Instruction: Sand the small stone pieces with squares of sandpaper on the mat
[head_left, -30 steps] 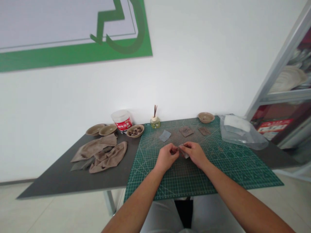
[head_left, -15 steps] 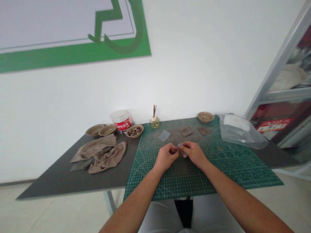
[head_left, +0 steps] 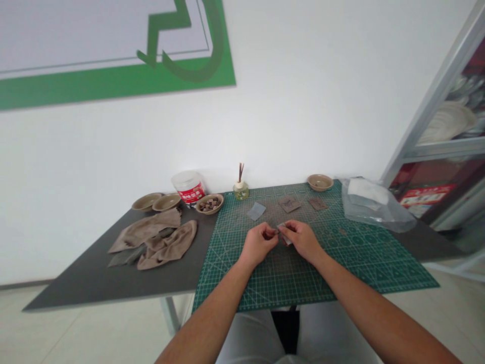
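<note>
Over the middle of the green cutting mat point(head_left: 303, 280), my two hands meet at the fingertips. My right hand point(head_left: 303, 240) is closed on a small, grey, folded piece of what looks like sandpaper point(head_left: 287, 239), with a bit of red at its lower edge. Touching or nearly touching it, my left hand point(head_left: 260, 242) pinches with thumb and fingers; a tiny dark thing may be between them, too small to name. Beyond the hands lie a light grey square sheet point(head_left: 256, 211) and two brownish, worn-looking squares, one larger point(head_left: 289, 203) and one smaller point(head_left: 318, 203).
Left on the dark table are crumpled brown cloths point(head_left: 166, 247), a bowl of small brown pieces point(head_left: 209, 204), two more bowls point(head_left: 166, 202) and a red-labelled tub point(head_left: 189, 189). A reed diffuser point(head_left: 241, 189), another bowl point(head_left: 320, 182) and a plastic bag point(head_left: 373, 202) stand along the back.
Both hands stay in the same place with the grips unchanged; the fingers have shifted only slightly. The whole view has moved a little.
</note>
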`<move>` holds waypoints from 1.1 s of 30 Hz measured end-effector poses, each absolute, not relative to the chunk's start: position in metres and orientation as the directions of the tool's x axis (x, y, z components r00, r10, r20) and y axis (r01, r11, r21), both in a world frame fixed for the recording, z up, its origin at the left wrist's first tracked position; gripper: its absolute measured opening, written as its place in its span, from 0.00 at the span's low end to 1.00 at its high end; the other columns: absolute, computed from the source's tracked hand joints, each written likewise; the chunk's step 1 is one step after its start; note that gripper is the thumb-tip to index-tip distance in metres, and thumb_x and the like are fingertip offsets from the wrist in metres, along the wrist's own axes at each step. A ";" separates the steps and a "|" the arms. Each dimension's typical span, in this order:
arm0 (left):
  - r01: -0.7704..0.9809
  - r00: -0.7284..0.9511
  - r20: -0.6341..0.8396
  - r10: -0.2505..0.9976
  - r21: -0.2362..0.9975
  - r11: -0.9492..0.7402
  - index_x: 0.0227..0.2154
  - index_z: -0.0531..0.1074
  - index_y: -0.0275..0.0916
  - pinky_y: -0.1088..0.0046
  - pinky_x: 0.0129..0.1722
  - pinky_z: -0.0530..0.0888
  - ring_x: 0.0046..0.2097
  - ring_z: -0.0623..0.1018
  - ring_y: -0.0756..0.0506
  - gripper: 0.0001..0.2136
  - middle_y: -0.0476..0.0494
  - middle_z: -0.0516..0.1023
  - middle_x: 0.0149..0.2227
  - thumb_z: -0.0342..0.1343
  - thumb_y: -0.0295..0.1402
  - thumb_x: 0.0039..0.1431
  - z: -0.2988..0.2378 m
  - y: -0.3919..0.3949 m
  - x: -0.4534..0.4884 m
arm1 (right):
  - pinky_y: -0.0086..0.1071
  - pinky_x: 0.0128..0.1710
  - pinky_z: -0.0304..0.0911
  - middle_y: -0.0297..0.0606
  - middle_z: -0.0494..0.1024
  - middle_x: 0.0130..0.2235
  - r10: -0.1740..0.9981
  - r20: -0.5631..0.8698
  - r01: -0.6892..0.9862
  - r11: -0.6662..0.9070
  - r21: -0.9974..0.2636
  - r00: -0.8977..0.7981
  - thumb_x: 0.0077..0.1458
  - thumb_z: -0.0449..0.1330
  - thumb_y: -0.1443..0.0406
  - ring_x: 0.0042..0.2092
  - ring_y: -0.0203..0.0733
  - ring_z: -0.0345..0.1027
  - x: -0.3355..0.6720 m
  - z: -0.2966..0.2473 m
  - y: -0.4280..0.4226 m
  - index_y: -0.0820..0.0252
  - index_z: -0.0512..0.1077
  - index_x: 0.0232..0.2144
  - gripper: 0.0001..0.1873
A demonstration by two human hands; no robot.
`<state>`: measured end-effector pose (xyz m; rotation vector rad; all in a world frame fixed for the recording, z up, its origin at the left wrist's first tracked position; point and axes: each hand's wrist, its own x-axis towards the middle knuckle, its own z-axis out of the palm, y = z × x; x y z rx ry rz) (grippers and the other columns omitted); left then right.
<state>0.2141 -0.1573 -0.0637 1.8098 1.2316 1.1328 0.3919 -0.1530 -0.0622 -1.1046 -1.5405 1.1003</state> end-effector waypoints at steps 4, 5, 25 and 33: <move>0.363 0.179 0.286 0.941 0.870 -0.333 0.25 0.69 0.39 0.76 0.28 0.67 0.28 0.73 0.50 0.04 0.50 0.75 0.26 0.60 0.30 0.50 -0.062 -0.158 0.214 | 0.29 0.25 0.61 0.34 0.76 0.24 0.967 0.151 0.142 0.182 -0.973 -0.205 0.55 0.59 0.53 0.24 0.38 0.67 0.391 -0.062 -0.153 0.60 0.76 0.33 0.16; 0.363 0.184 0.284 0.941 0.870 -0.334 0.25 0.69 0.39 0.76 0.28 0.67 0.28 0.73 0.50 0.04 0.50 0.76 0.26 0.60 0.30 0.50 -0.062 -0.158 0.215 | 0.29 0.24 0.60 0.34 0.76 0.24 0.967 0.148 0.140 0.178 -0.974 -0.206 0.55 0.59 0.53 0.24 0.38 0.67 0.391 -0.062 -0.152 0.60 0.76 0.32 0.16; 0.283 0.203 0.249 0.947 0.911 -0.300 0.27 0.71 0.37 0.75 0.31 0.69 0.30 0.75 0.49 0.05 0.48 0.78 0.28 0.62 0.31 0.51 -0.062 -0.158 0.213 | 0.29 0.24 0.59 0.35 0.75 0.23 0.975 0.149 0.128 0.171 -0.977 -0.165 0.55 0.60 0.52 0.23 0.37 0.66 0.394 -0.068 -0.149 0.61 0.75 0.30 0.17; 0.109 0.233 0.243 0.942 0.956 -0.273 0.39 0.68 0.38 0.72 0.32 0.75 0.31 0.78 0.49 0.08 0.49 0.76 0.29 0.57 0.32 0.57 -0.060 -0.151 0.213 | 0.30 0.28 0.62 0.35 0.76 0.27 0.974 0.198 0.106 0.210 -0.972 -0.112 0.57 0.59 0.52 0.27 0.39 0.69 0.396 -0.068 -0.148 0.60 0.74 0.32 0.17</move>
